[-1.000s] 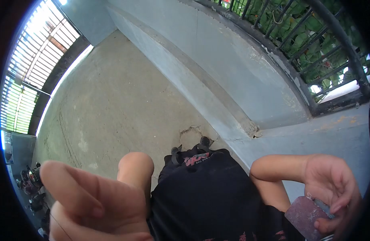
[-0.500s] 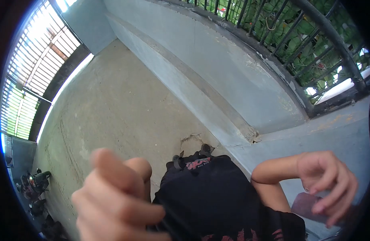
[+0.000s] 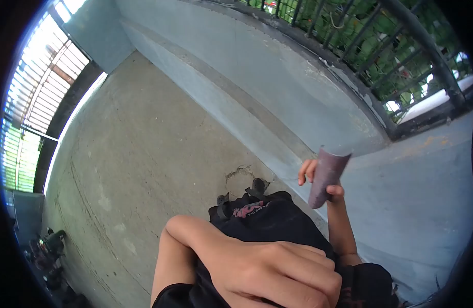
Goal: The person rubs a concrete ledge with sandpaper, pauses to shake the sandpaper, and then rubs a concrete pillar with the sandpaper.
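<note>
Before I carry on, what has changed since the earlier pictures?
The right hand has risen and moved inward, lifting the maroon sheet it already held. The left hand has swung rightward across the black shirt. Nothing was visibly picked up or let go. The shoes remain by the cracked patch of floor.

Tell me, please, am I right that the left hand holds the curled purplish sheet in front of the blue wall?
Not quite: the head view shows the right hand, not the left hand, holding the curled purplish sheet in front of the blue wall.
</note>
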Demonstrator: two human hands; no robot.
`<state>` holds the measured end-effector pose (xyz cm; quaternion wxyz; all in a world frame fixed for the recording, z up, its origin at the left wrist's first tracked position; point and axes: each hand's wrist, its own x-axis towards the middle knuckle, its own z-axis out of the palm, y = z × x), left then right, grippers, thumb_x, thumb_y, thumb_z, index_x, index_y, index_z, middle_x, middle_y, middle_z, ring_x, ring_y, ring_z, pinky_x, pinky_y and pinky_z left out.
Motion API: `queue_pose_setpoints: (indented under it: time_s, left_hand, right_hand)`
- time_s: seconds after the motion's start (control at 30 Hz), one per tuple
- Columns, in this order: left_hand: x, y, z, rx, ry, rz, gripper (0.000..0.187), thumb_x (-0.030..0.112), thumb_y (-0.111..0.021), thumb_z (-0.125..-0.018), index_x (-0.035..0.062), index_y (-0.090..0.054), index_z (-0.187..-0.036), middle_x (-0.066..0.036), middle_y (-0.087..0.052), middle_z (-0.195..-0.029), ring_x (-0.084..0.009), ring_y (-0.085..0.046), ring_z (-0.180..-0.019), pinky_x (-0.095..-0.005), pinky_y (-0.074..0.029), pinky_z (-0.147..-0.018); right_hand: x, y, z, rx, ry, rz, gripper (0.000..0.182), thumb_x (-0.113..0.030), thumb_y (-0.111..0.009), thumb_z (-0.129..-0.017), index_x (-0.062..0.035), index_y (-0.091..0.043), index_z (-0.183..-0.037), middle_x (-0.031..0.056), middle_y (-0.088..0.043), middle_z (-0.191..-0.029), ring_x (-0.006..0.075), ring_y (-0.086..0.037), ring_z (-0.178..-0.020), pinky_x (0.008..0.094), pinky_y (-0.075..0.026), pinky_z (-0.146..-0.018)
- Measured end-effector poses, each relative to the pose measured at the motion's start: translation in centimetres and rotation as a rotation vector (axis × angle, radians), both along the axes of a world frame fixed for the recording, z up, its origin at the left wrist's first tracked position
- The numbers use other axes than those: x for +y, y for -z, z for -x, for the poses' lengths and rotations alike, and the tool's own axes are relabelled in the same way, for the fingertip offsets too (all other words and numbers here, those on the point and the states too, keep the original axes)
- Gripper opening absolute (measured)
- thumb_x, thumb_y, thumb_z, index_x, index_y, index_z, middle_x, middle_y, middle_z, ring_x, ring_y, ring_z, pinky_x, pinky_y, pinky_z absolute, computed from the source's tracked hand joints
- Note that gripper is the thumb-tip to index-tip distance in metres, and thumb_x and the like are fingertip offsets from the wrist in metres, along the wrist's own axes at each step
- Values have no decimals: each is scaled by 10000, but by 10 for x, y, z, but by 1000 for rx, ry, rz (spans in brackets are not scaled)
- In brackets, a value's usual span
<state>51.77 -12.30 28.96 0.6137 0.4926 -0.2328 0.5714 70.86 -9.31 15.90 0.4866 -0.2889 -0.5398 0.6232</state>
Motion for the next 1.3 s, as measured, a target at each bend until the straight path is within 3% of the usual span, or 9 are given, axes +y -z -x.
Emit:
queue_pose_setpoints:
  time_s: [0.3,0.43,0.5,0.63,0.7,0.77,0.93,1.0,1.3]
  left_hand:
    - [7,-24,-1,-84,-102,157,278,194,-555,-777,32,-553,-551,-68,-524,-520,-150,-426,-395,-236,-297,-435]
    - [-1,-27,-17,-51,-487,386,275,156,-542,-783,21,-549,-543,-75,-514,-514,-143,-411,-392,-242,-333,-447]
    - [15,-8,-12,-132,-233,-134,261,118,-548,-779,27,-547,-534,-77,-532,-619,-134,-448,-451,-218,-362,-462]
    - [18,-23,1,169,-415,-12,296,144,-573,-764,21,-536,-498,-82,-515,-552,-141,-434,-366,-198,-385,-397]
    - [8,-33,-1,179,-215,39,301,176,-586,-753,8,-545,-506,-82,-508,-512,-140,-427,-335,-217,-380,-349]
    - [-15,-41,-12,22,-226,609,313,188,-567,-767,-18,-541,-532,-84,-505,-513,-127,-450,-361,-225,-376,-332]
    - [-14,-22,-24,-197,58,547,299,169,-499,-809,-82,-559,-656,-143,-511,-587,-162,-471,-393,-222,-366,-325]
    - [-14,0,-21,-245,350,432,303,173,-484,-820,-114,-561,-764,-211,-515,-744,-209,-505,-487,-229,-399,-390]
    - [-2,13,-26,-289,584,572,362,230,-523,-804,-129,-552,-831,-227,-501,-848,-241,-532,-666,-291,-446,-566]
  right_hand:
    - [-20,34,-3,-39,58,203,403,-403,-543,-595,-38,-461,-745,111,-498,-749,156,-481,-698,260,-372,-637]
    - [-36,49,0,-43,100,304,429,-440,-535,-605,-39,-461,-741,113,-505,-745,155,-484,-678,253,-381,-633]
    - [-42,51,2,-31,111,345,432,-441,-536,-605,-38,-465,-745,112,-507,-745,152,-489,-682,248,-383,-635]
    - [-50,55,2,-86,83,417,438,-446,-544,-601,-39,-477,-749,104,-518,-744,147,-503,-689,237,-389,-642]
    - [-54,56,1,-108,81,496,434,-447,-548,-597,-44,-484,-743,97,-523,-741,144,-506,-686,237,-393,-643]
    - [-54,63,-2,-155,120,469,454,-467,-555,-584,-48,-485,-744,96,-523,-741,140,-505,-681,236,-395,-635]
    - [-58,74,-17,-340,343,559,402,-215,-564,-713,-3,-466,-1040,55,-521,-946,127,-504,-804,251,-397,-728]
    - [-58,86,-19,-349,487,550,366,-208,-596,-710,-11,-471,-992,36,-511,-884,112,-499,-775,253,-399,-718]
    - [-49,92,-20,-306,724,560,304,-192,-622,-717,-33,-479,-932,4,-491,-803,78,-464,-712,223,-382,-657]
